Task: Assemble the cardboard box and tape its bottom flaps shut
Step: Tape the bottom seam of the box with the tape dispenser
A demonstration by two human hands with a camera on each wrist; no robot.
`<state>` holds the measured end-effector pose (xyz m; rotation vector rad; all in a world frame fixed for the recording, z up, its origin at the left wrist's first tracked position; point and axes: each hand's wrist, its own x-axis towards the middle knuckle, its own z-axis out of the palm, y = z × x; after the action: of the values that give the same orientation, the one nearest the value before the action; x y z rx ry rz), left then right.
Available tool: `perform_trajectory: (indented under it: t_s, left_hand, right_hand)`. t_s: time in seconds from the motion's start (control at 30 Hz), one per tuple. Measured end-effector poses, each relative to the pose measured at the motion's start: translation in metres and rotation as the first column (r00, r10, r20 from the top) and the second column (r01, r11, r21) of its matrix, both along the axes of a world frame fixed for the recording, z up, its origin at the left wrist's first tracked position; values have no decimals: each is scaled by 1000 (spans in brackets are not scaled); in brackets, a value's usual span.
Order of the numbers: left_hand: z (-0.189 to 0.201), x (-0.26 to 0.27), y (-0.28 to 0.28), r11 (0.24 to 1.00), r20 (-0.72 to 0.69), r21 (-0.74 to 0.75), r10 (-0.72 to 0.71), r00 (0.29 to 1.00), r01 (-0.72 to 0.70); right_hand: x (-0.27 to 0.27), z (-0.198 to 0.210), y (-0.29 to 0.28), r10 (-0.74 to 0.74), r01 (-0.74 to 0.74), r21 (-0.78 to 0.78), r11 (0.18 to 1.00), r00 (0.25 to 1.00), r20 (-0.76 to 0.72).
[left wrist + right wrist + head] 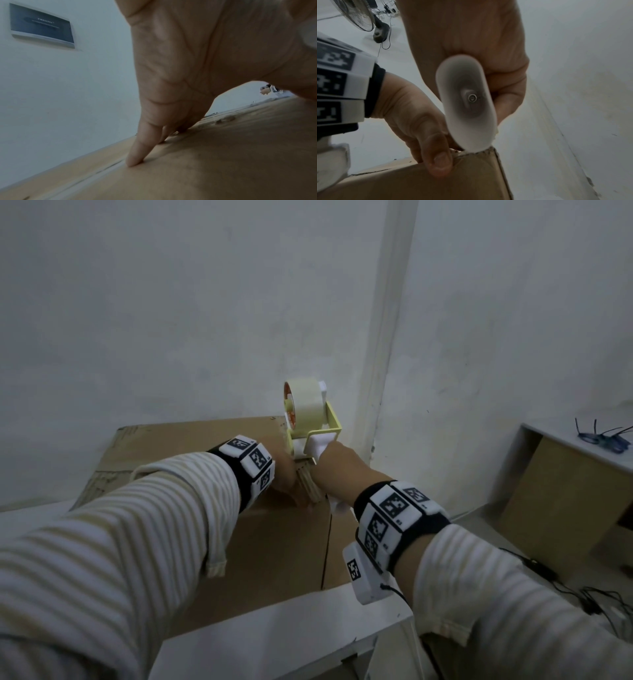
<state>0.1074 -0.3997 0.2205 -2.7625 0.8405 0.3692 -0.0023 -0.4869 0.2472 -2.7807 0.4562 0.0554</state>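
My right hand (337, 465) grips the tape dispenser (310, 419) at the box (274, 542) edge; beside it, my left hand (188, 67) presses the box with straight fingers.

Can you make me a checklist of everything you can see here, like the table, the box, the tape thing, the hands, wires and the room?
Surface: white table under the box; its near edge shows.
Job's things: box lies with brown flaps up and a seam between them; tape gun, roll on top, stands at the box's far end.
Clutter: blue glasses on a side shelf.
Hands: left hand presses straight fingers on the box; right hand grips the tape gun's white handle.
Cables: black cables on the floor at right.
Surroundings: white wall; a fan on the floor; a grey panel on the wall.
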Motion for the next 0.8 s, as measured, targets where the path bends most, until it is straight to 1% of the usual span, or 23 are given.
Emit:
perform_trajectory:
  t_s: [0.03,0.07,0.17,0.2,0.23,0.33,0.4,0.47,0.53,0.6,0.73,0.8]
  left_hand:
    - [6,-8,-1,999,-14,-31,-13,1000,13]
    - [10,-10,-4,999,-13,-29,-16,1000,16]
    - [9,-21,-7,998,-108,-45,-40,993,35]
    - [8,-20,-10,999,-117,-38,-29,993,25]
    - [13,-27,-9,998,-107,-55,-35,994,30]
    - [14,-28,-9,997,-63,-66,-45,997,41]
    - [14,-29,-8,997,-103,-64,-37,994,31]
    - [14,-32,-5,995,-120,-92,-47,992,36]
    - [11,-32,-2,990,-130,-135,-53,990,35]
    - [9,-36,2,980,-135,-197,-64,989,36]
    - [3,-46,9,943,-102,-329,-94,990,56]
    - [-2,-49,13,917,-81,-398,-76,994,38]
  right_hand:
    - [-4,1,0,3,-3,-16,1000,1000,9]
    - [-9,4,1,-9,9,25,1000,1000,16]
    - [-20,4,-2,-2,-3,95,995,998,56]
    - [-23,4,-2,-7,0,116,993,998,59]
    - [-26,4,-1,3,-11,111,994,998,68]
    - [-31,3,1,-2,0,56,998,1000,29]
    - [-34,3,2,21,-21,38,999,1000,7]
    - [-40,3,1,23,-24,28,999,1000,18]
    - [-45,2,0,6,-11,78,997,998,69]
    - [-48,2,1,0,-9,102,995,996,88]
    - [-52,-1,5,12,-15,45,999,998,56]
    - [-57,-5,4,2,-2,5,1000,999,36]
